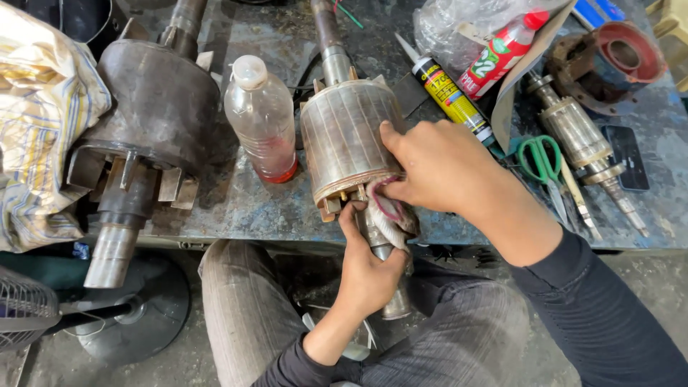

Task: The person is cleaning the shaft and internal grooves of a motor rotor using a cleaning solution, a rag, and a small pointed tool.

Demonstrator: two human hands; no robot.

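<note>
Nearest the camera, the left hand (pixel 369 276) is wrapped shut around the steel shaft (pixel 395 304) that juts off the front edge of the desk (pixel 244 208), gripping it just under the rotor body. Above it, the right hand (pixel 437 172) lies over the lower side of the motor rotor (pixel 344 140), fingers curled and pinching a strip of worn abrasive cloth (pixel 387 215) against the shaft where it meets the laminated core; the strip looks reddish on one face, though the hand hides much of it.

The rotor rests on its side on the desk, shaft end overhanging toward the person's knees. It is probably heavy and rigid, with smooth, oily metal that could slip; the shaft seems the surest place to hold, while the finned end ring has sharp edges. The cloth is limp and light.

Just left of the rotor stands a clear plastic bottle (pixel 261 118) with a little red liquid, and beyond it a larger dark rotor (pixel 154 107). To the right lie a sealant tube (pixel 448 93), green-handled scissors (pixel 541 161) and a smaller rotor (pixel 580 140).
</note>
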